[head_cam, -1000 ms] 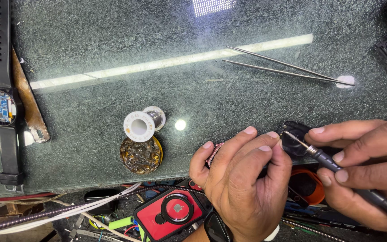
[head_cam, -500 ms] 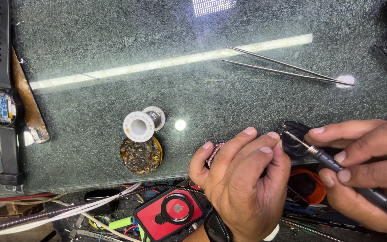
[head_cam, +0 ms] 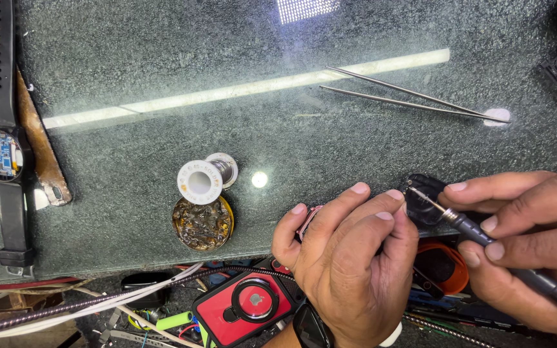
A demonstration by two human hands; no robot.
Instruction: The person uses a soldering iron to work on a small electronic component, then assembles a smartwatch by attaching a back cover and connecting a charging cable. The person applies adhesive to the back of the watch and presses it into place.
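Black part (head_cam: pixel 422 200) half hidden behind left hand (head_cam: pixel 349 264), screwdriver (head_cam: pixel 485 238) cut off

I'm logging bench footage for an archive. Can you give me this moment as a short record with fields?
surface: dark speckled glass-topped bench
left hand: grips a small black round part
right hand: holds a dark pen-like tool, its thin metal tip on that part
near: white solder spool, round tin of brown residue, steel tweezers
far left: opened black-strapped watch with blue circuit board
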